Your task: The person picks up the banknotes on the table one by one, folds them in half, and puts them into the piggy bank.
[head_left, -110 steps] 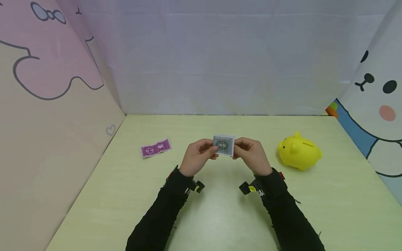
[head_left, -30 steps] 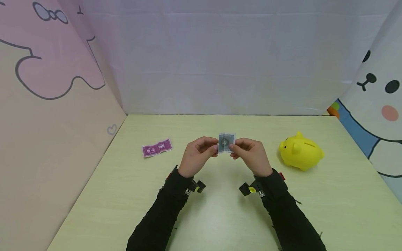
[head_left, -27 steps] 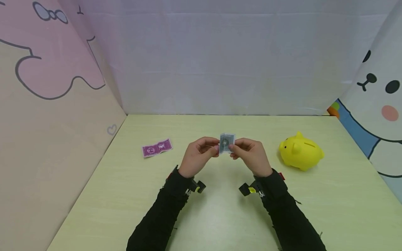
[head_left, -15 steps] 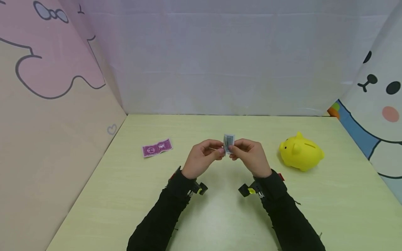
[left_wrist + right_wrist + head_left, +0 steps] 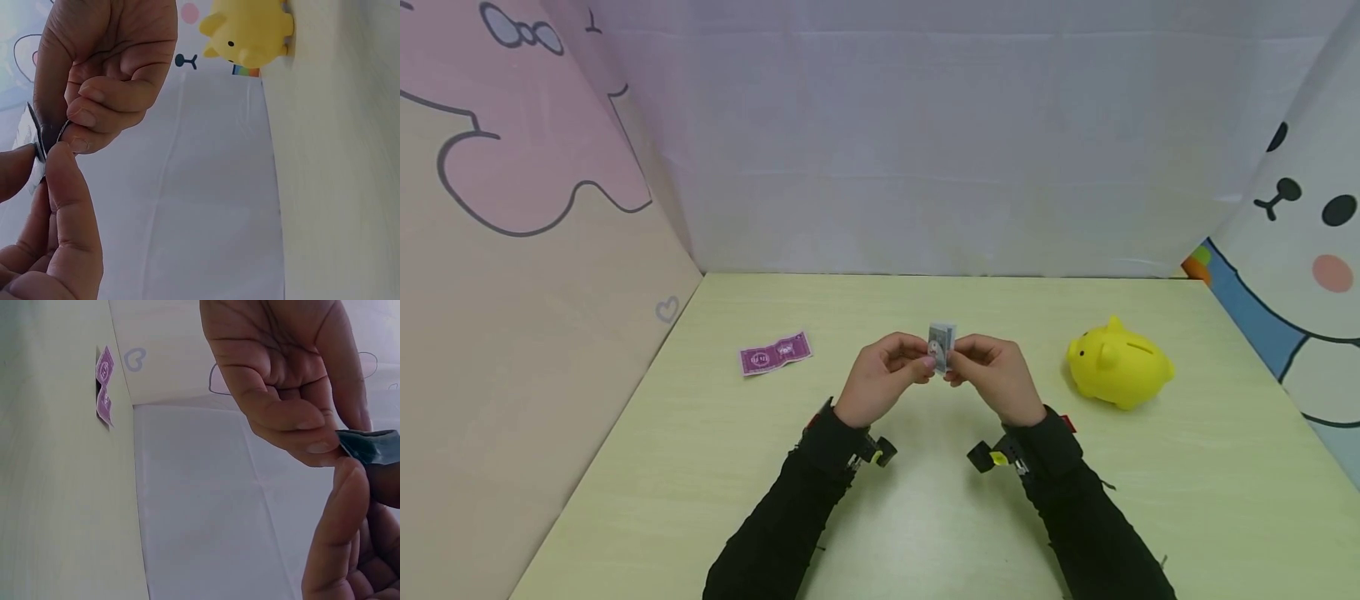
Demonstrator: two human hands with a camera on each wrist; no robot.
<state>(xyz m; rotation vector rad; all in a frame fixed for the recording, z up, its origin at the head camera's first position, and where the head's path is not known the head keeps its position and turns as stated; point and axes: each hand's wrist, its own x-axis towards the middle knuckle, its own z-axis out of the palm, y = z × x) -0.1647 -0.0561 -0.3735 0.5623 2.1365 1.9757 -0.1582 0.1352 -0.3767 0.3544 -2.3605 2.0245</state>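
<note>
While folded far narrower than before, the grey-green banknote is being pinched upright between the left hand and the right hand.

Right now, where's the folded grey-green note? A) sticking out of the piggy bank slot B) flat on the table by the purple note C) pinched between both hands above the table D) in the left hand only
C: the folded grey-green note is pinched between the left hand and the right hand above the table; the purple note and the piggy bank sit apart from them.
</note>
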